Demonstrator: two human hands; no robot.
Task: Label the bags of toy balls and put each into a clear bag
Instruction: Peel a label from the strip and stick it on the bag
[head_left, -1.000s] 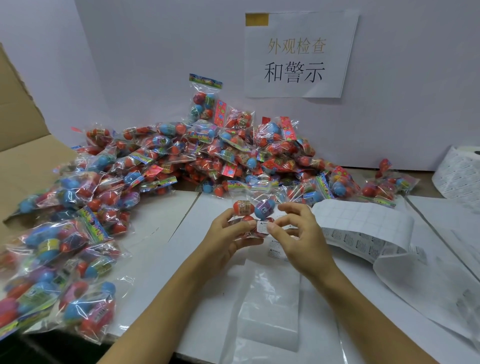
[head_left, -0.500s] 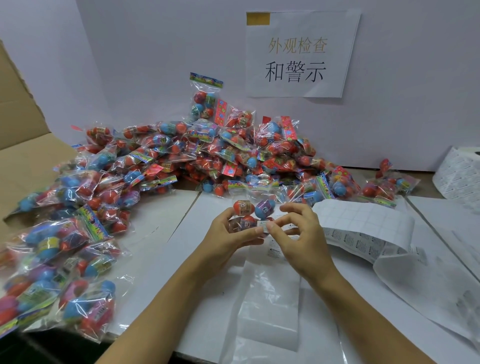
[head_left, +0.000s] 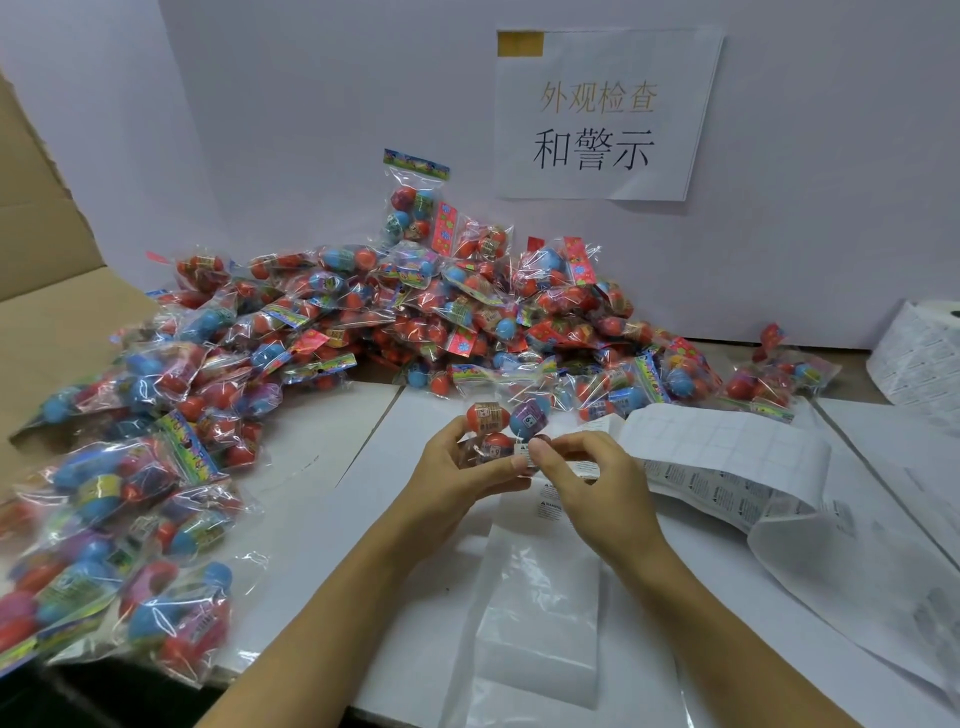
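My left hand (head_left: 457, 475) grips a small bag of toy balls (head_left: 506, 423), red and blue balls showing above the fingers. My right hand (head_left: 592, 480) pinches a small white label (head_left: 521, 451) against the bag's front, thumb and forefinger meeting my left thumb. A stack of clear bags (head_left: 540, 623) lies flat on the table just below my hands. A strip of white label sheet (head_left: 727, 457) curls to the right of my right hand.
A big heap of bagged toy balls (head_left: 363, 322) fills the back and left of the white table (head_left: 332, 457). A label roll (head_left: 924, 358) stands at the right edge. Cardboard (head_left: 47, 291) rises at far left. A paper sign (head_left: 602, 114) hangs on the wall.
My right thumb and forefinger have closed tighter onto the label on the bag. Both hands and the bag stay almost where they were.
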